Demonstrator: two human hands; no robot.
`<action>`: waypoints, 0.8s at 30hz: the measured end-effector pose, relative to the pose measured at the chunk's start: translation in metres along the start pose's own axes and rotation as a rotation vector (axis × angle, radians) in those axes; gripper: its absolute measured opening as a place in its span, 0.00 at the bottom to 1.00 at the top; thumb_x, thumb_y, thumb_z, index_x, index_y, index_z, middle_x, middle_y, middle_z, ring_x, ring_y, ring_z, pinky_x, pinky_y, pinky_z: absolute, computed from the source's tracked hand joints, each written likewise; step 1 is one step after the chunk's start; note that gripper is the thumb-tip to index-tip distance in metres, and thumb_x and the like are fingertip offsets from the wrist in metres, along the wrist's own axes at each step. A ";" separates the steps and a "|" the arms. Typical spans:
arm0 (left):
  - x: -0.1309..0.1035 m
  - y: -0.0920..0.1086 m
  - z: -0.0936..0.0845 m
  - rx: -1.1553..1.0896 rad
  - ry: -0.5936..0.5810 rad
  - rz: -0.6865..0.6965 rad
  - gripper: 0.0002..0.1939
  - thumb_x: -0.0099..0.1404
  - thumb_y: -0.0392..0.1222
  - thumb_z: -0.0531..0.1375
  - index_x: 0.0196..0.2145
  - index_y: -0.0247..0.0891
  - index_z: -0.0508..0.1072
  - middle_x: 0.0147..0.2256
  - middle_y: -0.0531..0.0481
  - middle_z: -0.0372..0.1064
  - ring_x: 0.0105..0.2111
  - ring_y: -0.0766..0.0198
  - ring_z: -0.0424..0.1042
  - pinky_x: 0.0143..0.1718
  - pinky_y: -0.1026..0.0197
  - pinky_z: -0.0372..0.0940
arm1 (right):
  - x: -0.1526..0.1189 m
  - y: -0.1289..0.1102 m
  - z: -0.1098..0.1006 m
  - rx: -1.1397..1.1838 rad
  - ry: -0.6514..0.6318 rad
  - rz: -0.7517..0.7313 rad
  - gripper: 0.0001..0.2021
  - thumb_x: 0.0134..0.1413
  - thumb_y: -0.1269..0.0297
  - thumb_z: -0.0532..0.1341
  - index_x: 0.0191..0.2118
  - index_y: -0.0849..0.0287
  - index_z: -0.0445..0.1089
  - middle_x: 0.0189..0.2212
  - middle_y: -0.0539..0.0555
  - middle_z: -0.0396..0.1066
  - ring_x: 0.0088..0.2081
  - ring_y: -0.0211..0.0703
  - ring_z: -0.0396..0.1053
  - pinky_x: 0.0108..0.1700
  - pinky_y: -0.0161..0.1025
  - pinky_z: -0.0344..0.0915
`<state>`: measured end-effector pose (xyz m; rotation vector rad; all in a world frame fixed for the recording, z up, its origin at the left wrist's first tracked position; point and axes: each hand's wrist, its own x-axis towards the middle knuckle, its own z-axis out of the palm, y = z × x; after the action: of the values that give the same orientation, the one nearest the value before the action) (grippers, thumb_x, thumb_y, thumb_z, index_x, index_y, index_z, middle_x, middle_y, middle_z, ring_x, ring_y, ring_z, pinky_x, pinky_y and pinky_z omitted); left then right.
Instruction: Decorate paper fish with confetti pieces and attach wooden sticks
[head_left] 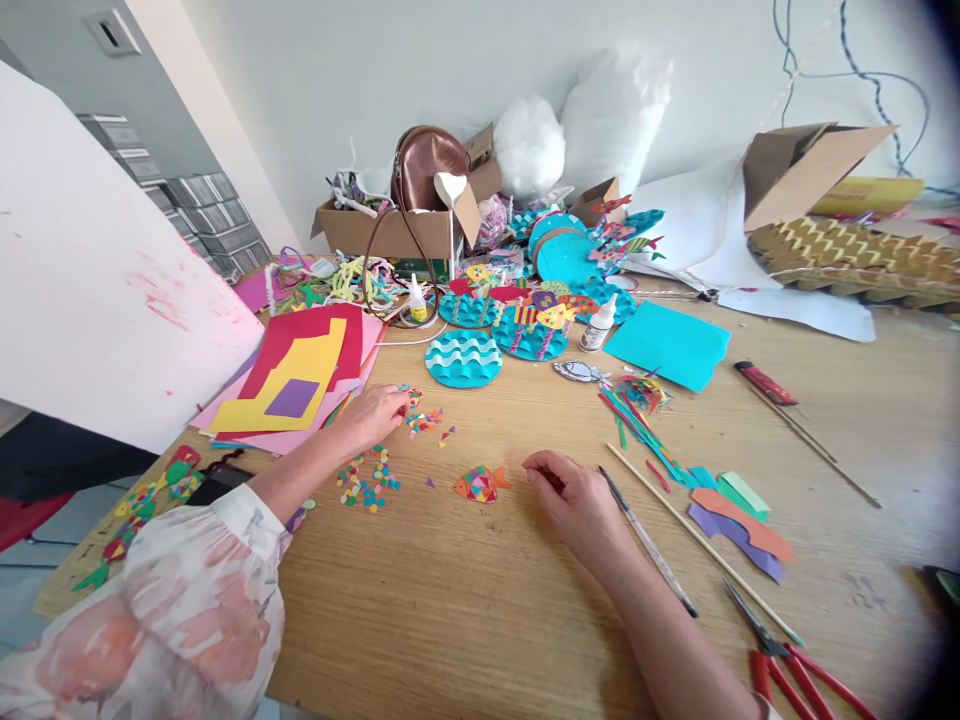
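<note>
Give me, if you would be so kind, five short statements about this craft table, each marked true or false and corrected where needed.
1. The small patterned fish lies between the left hand and the right hand. True.
2. The right hand grips the red-handled scissors. False: they lie on the table, apart from its fingers.
3. The left hand is at the small coloured paper bits. True.
4. The pen lies to the left of the right hand. False: it lies to the right.
5. A purple paper piece lies on the yellow paper. True.
</note>
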<state>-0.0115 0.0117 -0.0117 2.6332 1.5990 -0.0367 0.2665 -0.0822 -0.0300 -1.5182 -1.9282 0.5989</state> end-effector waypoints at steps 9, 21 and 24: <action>-0.001 0.000 -0.002 0.028 -0.011 0.039 0.06 0.59 0.34 0.54 0.31 0.37 0.71 0.33 0.49 0.68 0.36 0.62 0.67 0.36 0.64 0.59 | 0.000 0.001 0.000 0.003 -0.009 0.019 0.09 0.51 0.68 0.49 0.28 0.58 0.67 0.24 0.50 0.70 0.26 0.37 0.66 0.30 0.32 0.59; 0.006 0.007 -0.009 0.066 -0.068 0.104 0.05 0.58 0.32 0.53 0.29 0.37 0.68 0.31 0.49 0.66 0.34 0.62 0.66 0.33 0.64 0.57 | -0.001 -0.003 -0.003 0.014 -0.010 0.037 0.09 0.50 0.69 0.50 0.28 0.58 0.67 0.24 0.50 0.71 0.26 0.37 0.66 0.30 0.32 0.58; 0.008 0.007 -0.008 0.043 -0.066 0.091 0.05 0.57 0.32 0.53 0.27 0.37 0.67 0.30 0.50 0.66 0.32 0.63 0.65 0.31 0.64 0.55 | -0.001 -0.002 -0.002 0.003 -0.008 0.041 0.09 0.50 0.69 0.50 0.29 0.58 0.67 0.24 0.51 0.71 0.26 0.37 0.66 0.30 0.32 0.58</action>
<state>-0.0023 0.0158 -0.0041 2.7034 1.4728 -0.1544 0.2669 -0.0836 -0.0270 -1.5593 -1.9046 0.6264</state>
